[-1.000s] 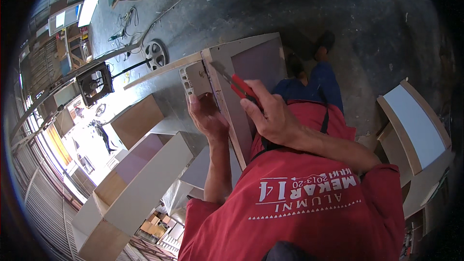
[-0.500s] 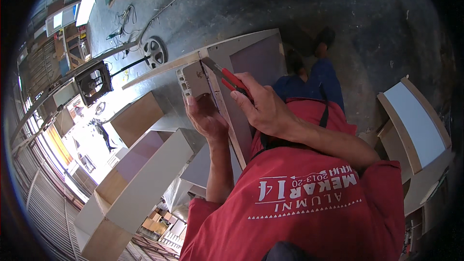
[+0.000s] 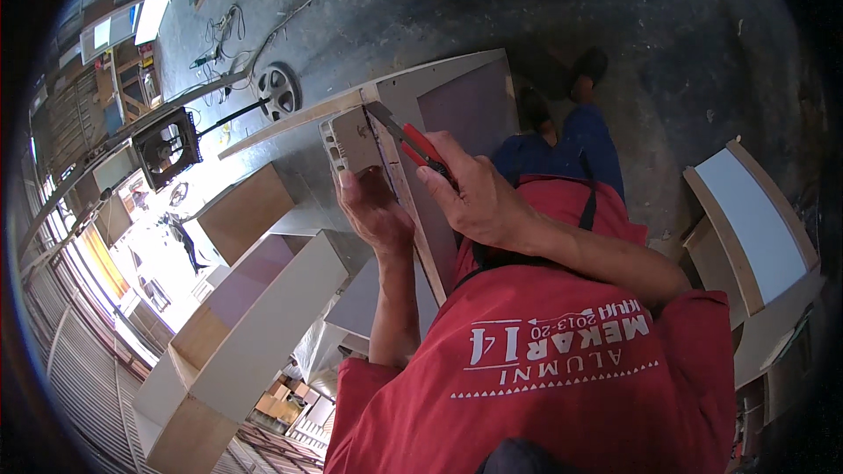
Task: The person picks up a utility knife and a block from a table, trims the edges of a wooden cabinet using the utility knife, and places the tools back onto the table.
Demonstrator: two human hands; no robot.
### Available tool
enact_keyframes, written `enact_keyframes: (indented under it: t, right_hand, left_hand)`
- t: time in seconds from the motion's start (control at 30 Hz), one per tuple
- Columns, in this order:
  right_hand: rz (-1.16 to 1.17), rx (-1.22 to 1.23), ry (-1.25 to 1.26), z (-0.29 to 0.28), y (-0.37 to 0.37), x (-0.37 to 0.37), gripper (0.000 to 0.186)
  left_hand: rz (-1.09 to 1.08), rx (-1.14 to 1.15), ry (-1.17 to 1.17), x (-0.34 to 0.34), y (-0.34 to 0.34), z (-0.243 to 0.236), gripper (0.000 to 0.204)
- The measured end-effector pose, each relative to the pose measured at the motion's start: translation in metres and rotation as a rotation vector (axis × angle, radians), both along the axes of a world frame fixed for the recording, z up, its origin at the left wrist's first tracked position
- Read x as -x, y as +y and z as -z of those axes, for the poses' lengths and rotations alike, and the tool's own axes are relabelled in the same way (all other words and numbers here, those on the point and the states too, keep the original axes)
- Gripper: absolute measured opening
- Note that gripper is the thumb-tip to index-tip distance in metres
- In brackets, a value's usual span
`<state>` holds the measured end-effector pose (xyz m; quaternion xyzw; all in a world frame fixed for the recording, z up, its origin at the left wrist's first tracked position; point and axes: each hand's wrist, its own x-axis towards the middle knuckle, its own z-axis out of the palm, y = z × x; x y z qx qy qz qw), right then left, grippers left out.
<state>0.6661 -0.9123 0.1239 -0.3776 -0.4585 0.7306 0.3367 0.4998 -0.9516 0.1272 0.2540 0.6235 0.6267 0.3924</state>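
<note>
My right hand (image 3: 481, 197) is closed round the red handle of a cutter knife (image 3: 413, 142). Its dark blade rests at the long wooden edge (image 3: 395, 162) of a pale grey panel cabinet (image 3: 461, 79), close to the upper corner. On the other side of that edge, my left hand (image 3: 378, 215) grips a small pale block with a notched side (image 3: 351, 140). The thumb lies on the notched side; the other fingers are partly hidden. The block sits against the cabinet edge, just left of the blade.
Cabinet boxes (image 3: 263, 316) stand at the lower left, and a light-topped unit (image 3: 755, 211) is at the right. Behind the cabinet are a floor fan (image 3: 167, 151) with a round base (image 3: 279, 92) and cables (image 3: 219, 39) on the concrete floor.
The whole view has shifted very slightly. Both hands keep nearly the same place, and the knife stays against the cabinet edge.
</note>
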Motion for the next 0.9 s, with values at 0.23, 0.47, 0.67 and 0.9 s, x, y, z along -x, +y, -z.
enact_keyframes:
  t: [0.23,0.47,0.67,0.9]
  right_hand:
    - [-0.012,0.013,0.025,0.001,0.002,-0.002,0.032]
    - [-0.104,0.042,-0.016,0.000,-0.007,-0.008,0.032]
    - [-0.096,0.041,-0.015,0.000,-0.015,-0.012,0.032]
    - [0.017,0.034,-0.008,-0.003,-0.006,-0.010,0.030]
  left_hand:
    - [-0.017,0.042,0.049,-0.010,0.008,-0.006,0.045]
    - [0.025,0.072,0.041,-0.005,0.005,-0.006,0.045]
    - [0.029,0.055,0.040,-0.003,0.003,-0.003,0.043]
    - [0.012,0.022,-0.042,-0.013,0.009,-0.007,0.042]
